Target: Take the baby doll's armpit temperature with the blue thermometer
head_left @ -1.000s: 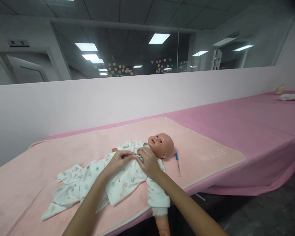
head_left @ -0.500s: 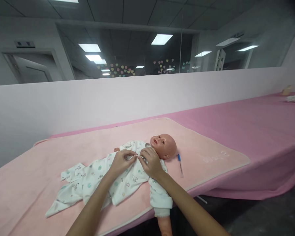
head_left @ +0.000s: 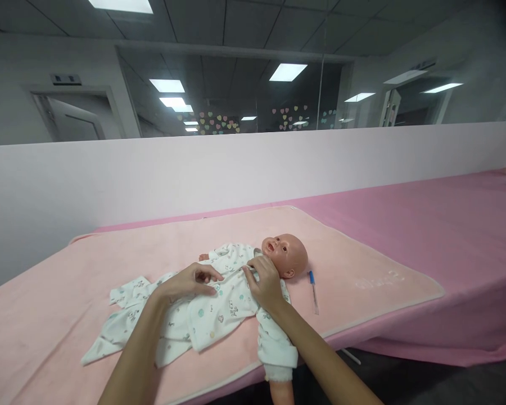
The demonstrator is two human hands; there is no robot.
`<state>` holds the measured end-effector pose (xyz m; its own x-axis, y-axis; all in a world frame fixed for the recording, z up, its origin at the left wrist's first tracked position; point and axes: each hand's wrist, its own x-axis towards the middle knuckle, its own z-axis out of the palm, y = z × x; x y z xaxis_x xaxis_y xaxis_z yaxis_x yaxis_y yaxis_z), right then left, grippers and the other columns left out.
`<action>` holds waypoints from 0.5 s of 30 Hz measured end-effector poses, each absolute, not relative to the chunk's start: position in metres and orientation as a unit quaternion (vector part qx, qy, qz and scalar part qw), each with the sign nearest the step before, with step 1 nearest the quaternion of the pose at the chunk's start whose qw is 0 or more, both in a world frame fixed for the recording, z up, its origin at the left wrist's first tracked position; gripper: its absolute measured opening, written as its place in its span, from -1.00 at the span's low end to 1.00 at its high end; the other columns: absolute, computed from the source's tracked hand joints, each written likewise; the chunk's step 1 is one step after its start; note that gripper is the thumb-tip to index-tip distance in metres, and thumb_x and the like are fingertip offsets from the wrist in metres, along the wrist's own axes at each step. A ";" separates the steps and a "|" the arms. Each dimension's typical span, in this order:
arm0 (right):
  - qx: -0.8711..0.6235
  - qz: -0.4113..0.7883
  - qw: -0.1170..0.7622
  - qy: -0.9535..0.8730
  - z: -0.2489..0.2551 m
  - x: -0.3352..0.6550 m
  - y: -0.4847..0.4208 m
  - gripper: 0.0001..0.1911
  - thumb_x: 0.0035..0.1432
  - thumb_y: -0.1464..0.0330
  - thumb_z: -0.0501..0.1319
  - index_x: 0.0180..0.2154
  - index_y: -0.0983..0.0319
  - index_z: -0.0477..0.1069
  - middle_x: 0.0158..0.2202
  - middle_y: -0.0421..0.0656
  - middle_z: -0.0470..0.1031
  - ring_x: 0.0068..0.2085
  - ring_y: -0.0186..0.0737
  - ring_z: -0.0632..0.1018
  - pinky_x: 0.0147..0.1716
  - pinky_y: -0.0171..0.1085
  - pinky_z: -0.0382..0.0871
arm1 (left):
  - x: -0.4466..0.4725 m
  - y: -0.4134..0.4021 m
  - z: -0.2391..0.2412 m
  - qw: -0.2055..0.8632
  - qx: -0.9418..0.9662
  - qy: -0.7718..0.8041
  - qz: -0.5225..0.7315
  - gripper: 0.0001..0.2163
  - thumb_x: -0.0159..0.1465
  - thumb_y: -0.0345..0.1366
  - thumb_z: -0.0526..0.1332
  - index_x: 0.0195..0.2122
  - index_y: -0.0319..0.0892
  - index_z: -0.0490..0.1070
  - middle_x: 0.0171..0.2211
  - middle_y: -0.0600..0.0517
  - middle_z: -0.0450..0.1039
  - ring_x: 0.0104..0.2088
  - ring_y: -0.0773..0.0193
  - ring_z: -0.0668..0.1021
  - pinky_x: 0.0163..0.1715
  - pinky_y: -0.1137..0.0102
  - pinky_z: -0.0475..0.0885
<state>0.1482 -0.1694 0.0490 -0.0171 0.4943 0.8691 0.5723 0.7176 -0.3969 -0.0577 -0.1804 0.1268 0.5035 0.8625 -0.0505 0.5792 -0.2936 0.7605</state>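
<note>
A baby doll (head_left: 285, 256) lies on its back, its head to the right. It wears a white baby top (head_left: 219, 315) with small animal and dot prints. My right hand (head_left: 265, 281) is at the doll's chest below the chin, thumb and fingers pinching the top's edge. Over the doll's belly, my left hand (head_left: 189, 283) has its thumb and fingers apart, resting at the cloth with nothing gripped. White printed pants (head_left: 130, 323) stretch out to the left, partly behind my left forearm. One sleeved doll arm (head_left: 280, 389) hangs over the table's front edge.
A peach blanket (head_left: 346, 315) lies under the doll on a pink-covered table (head_left: 405, 219). Beside the doll's head is a thin clear stick with a blue cap (head_left: 314, 292). A white wall (head_left: 219, 174) with a window above closes off the back.
My left hand has let go of the top's edge and moved left, its fingers parting. My right hand stays at the chest. The whole view has shifted slightly.
</note>
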 end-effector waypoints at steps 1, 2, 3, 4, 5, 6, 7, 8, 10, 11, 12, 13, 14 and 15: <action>-0.374 -0.033 0.593 -0.712 0.049 0.148 -0.169 -0.84 0.16 0.37 0.01 -0.45 0.21 0.27 -0.48 -0.14 0.34 -0.38 -0.22 0.33 -0.35 -0.24 0.20 | -0.057 -0.181 0.127 0.381 0.781 0.460 0.182 -0.74 -0.05 -0.15 0.27 -0.34 -0.15 0.47 -0.47 0.07 0.26 -0.44 0.37 0.26 -0.45 0.50 0.19; -0.375 -0.032 0.593 -0.712 0.049 0.148 -0.169 -0.84 0.16 0.37 0.01 -0.45 0.21 0.27 -0.48 -0.14 0.34 -0.38 -0.22 0.33 -0.35 -0.24 0.20 | -0.056 -0.182 0.128 0.388 0.779 0.460 0.177 -0.74 -0.02 -0.12 0.25 -0.36 -0.16 0.47 -0.46 0.06 0.27 -0.45 0.37 0.26 -0.47 0.50 0.18; -0.375 -0.032 0.594 -0.711 0.049 0.148 -0.169 -0.84 0.16 0.37 0.01 -0.45 0.21 0.28 -0.48 -0.15 0.34 -0.38 -0.22 0.34 -0.35 -0.24 0.20 | -0.055 -0.183 0.128 0.394 0.777 0.459 0.173 -0.74 0.00 -0.10 0.23 -0.39 -0.17 0.47 -0.46 0.05 0.27 -0.47 0.37 0.25 -0.49 0.50 0.18; -0.375 -0.032 0.593 -0.712 0.049 0.148 -0.170 -0.84 0.15 0.37 0.01 -0.45 0.21 0.28 -0.49 -0.15 0.34 -0.38 -0.22 0.34 -0.36 -0.24 0.20 | -0.055 -0.184 0.128 0.399 0.775 0.459 0.173 -0.74 0.01 -0.08 0.21 -0.43 -0.19 0.47 -0.46 0.04 0.27 -0.48 0.38 0.24 -0.50 0.50 0.17; -0.374 -0.031 0.592 -0.713 0.049 0.148 -0.170 -0.84 0.15 0.37 0.01 -0.45 0.21 0.28 -0.49 -0.15 0.34 -0.38 -0.22 0.34 -0.35 -0.24 0.20 | -0.055 -0.184 0.128 0.401 0.772 0.460 0.175 -0.74 0.01 -0.08 0.22 -0.47 -0.20 0.46 -0.46 0.04 0.27 -0.49 0.39 0.24 -0.51 0.50 0.17; -0.374 -0.031 0.590 -0.715 0.050 0.148 -0.170 -0.84 0.15 0.37 0.02 -0.46 0.21 0.28 -0.49 -0.15 0.34 -0.38 -0.22 0.34 -0.35 -0.24 0.20 | -0.055 -0.185 0.129 0.403 0.771 0.459 0.179 -0.74 0.00 -0.08 0.23 -0.50 -0.20 0.45 -0.46 0.05 0.27 -0.50 0.39 0.23 -0.52 0.50 0.16; -0.373 -0.031 0.588 -0.717 0.050 0.148 -0.170 -0.84 0.15 0.37 0.03 -0.46 0.21 0.28 -0.48 -0.15 0.34 -0.38 -0.22 0.34 -0.35 -0.24 0.20 | -0.055 -0.185 0.129 0.406 0.769 0.458 0.183 -0.75 -0.02 -0.09 0.24 -0.53 -0.21 0.44 -0.47 0.05 0.26 -0.50 0.40 0.23 -0.52 0.50 0.16; -0.373 -0.031 0.586 -0.719 0.050 0.148 -0.169 -0.85 0.15 0.37 0.03 -0.46 0.21 0.28 -0.48 -0.15 0.34 -0.37 -0.22 0.34 -0.34 -0.24 0.20 | -0.055 -0.186 0.129 0.413 0.766 0.456 0.186 -0.75 -0.02 -0.10 0.25 -0.54 -0.21 0.42 -0.48 0.06 0.26 -0.50 0.40 0.24 -0.51 0.50 0.17; -0.373 -0.030 0.584 -0.720 0.050 0.148 -0.169 -0.85 0.15 0.37 0.03 -0.46 0.21 0.28 -0.48 -0.15 0.34 -0.37 -0.21 0.34 -0.34 -0.24 0.20 | -0.054 -0.188 0.130 0.436 0.752 0.454 0.197 -0.74 -0.01 -0.08 0.23 -0.53 -0.22 0.40 -0.50 0.07 0.25 -0.49 0.39 0.27 -0.51 0.50 0.17; -0.373 -0.030 0.585 -0.720 0.050 0.148 -0.169 -0.85 0.15 0.37 0.03 -0.46 0.21 0.28 -0.48 -0.14 0.34 -0.37 -0.21 0.34 -0.35 -0.24 0.20 | -0.054 -0.189 0.130 0.445 0.742 0.458 0.204 -0.72 0.00 -0.06 0.23 -0.52 -0.22 0.38 -0.53 0.08 0.24 -0.50 0.39 0.27 -0.52 0.51 0.17; -0.373 -0.030 0.586 -0.719 0.050 0.148 -0.169 -0.84 0.15 0.37 0.02 -0.46 0.21 0.28 -0.48 -0.15 0.34 -0.38 -0.21 0.34 -0.35 -0.24 0.20 | -0.053 -0.190 0.131 0.450 0.733 0.465 0.211 -0.70 0.00 -0.04 0.22 -0.52 -0.22 0.35 -0.56 0.09 0.22 -0.52 0.40 0.26 -0.55 0.51 0.15; -0.373 -0.030 0.587 -0.718 0.049 0.147 -0.169 -0.84 0.15 0.37 0.02 -0.46 0.20 0.28 -0.49 -0.15 0.34 -0.38 -0.22 0.34 -0.36 -0.24 0.19 | -0.053 -0.191 0.131 0.453 0.724 0.474 0.215 -0.67 -0.01 -0.01 0.21 -0.53 -0.21 0.32 -0.59 0.11 0.18 -0.55 0.41 0.24 -0.58 0.52 0.12; -0.372 -0.030 0.588 -0.717 0.049 0.147 -0.169 -0.84 0.15 0.37 0.02 -0.46 0.20 0.28 -0.49 -0.15 0.34 -0.38 -0.22 0.34 -0.36 -0.25 0.19 | -0.052 -0.192 0.131 0.452 0.718 0.482 0.219 -0.65 -0.02 0.02 0.21 -0.54 -0.21 0.29 -0.62 0.13 0.13 -0.58 0.43 0.20 -0.61 0.52 0.08; -0.372 -0.030 0.589 -0.717 0.049 0.147 -0.169 -0.84 0.15 0.38 0.02 -0.46 0.21 0.28 -0.49 -0.15 0.34 -0.38 -0.22 0.34 -0.36 -0.25 0.19 | -0.051 -0.192 0.130 0.449 0.716 0.488 0.219 -0.64 -0.02 0.03 0.21 -0.56 -0.21 0.27 -0.64 0.15 0.08 -0.61 0.45 0.15 -0.63 0.52 0.03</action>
<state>0.1473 -0.1689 0.0493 -0.0299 0.4972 0.8671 0.5683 0.7221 -0.3945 -0.0510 -0.1917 0.1301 0.4283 0.8950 -0.1244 0.5020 -0.1212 0.8563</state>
